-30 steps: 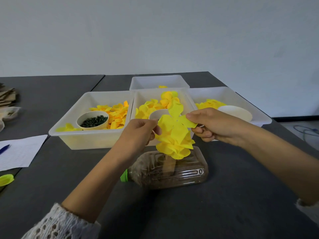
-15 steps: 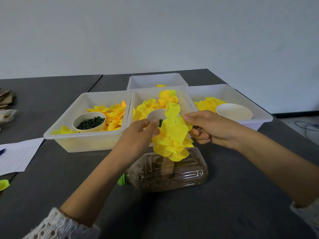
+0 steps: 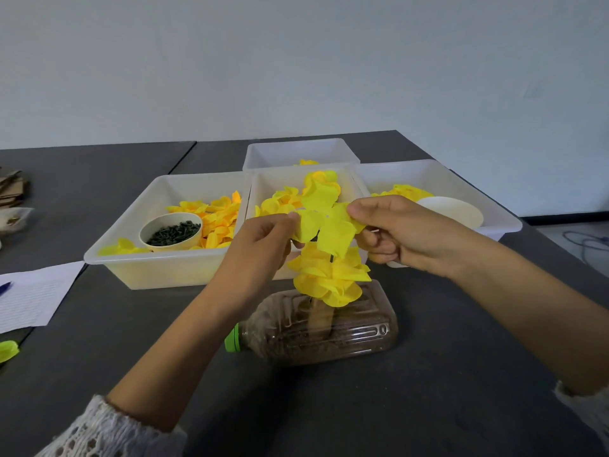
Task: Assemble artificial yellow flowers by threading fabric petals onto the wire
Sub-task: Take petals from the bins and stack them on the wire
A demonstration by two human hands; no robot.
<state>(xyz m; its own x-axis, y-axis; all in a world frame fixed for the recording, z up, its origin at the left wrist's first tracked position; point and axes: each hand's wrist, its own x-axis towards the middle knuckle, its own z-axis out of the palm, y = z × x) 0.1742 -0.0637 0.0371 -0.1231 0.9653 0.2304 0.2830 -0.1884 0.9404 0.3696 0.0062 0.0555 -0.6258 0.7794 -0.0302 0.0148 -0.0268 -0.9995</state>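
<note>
A flat yellow fabric petal piece [image 3: 324,222] with four lobes is stretched between my hands. My left hand [image 3: 260,245] pinches its left lobe and my right hand [image 3: 398,234] pinches its right lobe. Just below it, a bunch of stacked yellow petals [image 3: 329,277] sits on a thin dark wire [image 3: 330,257]. The wire stands up out of a clear plastic bottle [image 3: 329,328] that lies on its side, filled with brown grit and closed with a green cap.
Several white trays hold loose petals: left tray [image 3: 131,240] with a cup of dark green beads [image 3: 171,231], middle tray [image 3: 263,186], right tray [image 3: 494,212] with a white bowl [image 3: 451,212], back tray [image 3: 263,156]. Lined paper [image 3: 29,296] lies at left.
The petal piece has risen a little above the stacked petals and now lies flatter between my hands. The camera view has tilted slightly.
</note>
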